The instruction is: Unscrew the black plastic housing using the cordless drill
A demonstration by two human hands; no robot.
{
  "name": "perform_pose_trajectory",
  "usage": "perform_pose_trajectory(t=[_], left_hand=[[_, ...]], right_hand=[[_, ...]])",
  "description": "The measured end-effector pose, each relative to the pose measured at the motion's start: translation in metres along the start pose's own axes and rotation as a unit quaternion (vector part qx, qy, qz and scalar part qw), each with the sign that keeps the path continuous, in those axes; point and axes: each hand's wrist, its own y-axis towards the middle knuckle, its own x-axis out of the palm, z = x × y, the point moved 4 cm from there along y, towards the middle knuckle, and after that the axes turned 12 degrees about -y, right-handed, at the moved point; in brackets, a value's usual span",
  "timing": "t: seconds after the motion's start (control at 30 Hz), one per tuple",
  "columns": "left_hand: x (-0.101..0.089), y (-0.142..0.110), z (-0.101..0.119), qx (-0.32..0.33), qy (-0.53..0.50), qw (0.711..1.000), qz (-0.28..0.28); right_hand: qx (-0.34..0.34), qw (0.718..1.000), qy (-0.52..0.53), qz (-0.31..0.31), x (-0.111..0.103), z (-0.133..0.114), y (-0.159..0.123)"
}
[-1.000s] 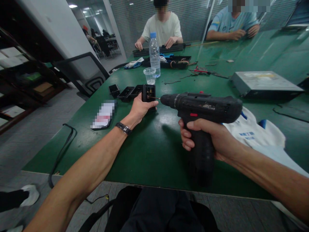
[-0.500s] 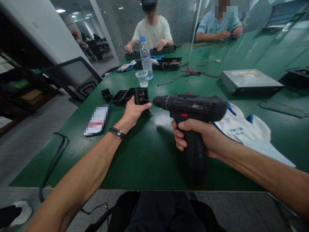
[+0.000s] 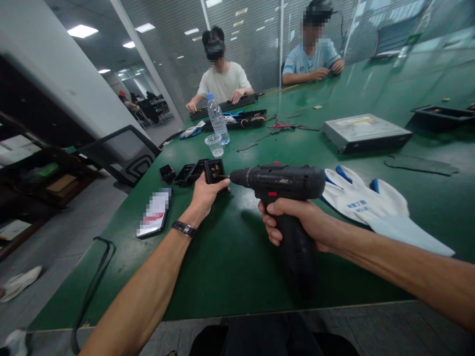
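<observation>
My right hand [image 3: 287, 222] is wrapped round the grip of a black cordless drill [image 3: 285, 182], which points left. Its thin bit reaches into the open face of a small black box [image 3: 214, 170] with brass-coloured parts inside. That box stands upright on the green table, gripped by my left hand [image 3: 208, 193], thumb along its lower front edge. Whether the bit touches a screw is too small to tell. Just left of the box lie several similar black housings [image 3: 184, 174]. A white work glove with blue fingertips [image 3: 365, 198] lies right of the drill.
A phone [image 3: 155, 213] rests left of my forearm. Behind the box stand a plastic cup [image 3: 214, 144] and a water bottle [image 3: 218, 121]. A metal disc drive [image 3: 365, 132] sits at the right. Two people work across the green table [image 3: 230, 277]. A black strap [image 3: 94, 282] hangs over the near-left edge.
The camera view has tilted up, so the scene sits lower in the picture. Both hands keep their holds, and the bit stays at the box.
</observation>
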Motion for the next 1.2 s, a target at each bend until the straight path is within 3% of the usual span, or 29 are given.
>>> perform_pose_trajectory(t=[1.2], left_hand=[[-0.0003, 0.0013, -0.0008, 0.001, -0.002, 1.0, -0.004]], right_hand=[[0.008, 1.0, -0.001, 0.014, 0.0005, -0.0017, -0.0024]])
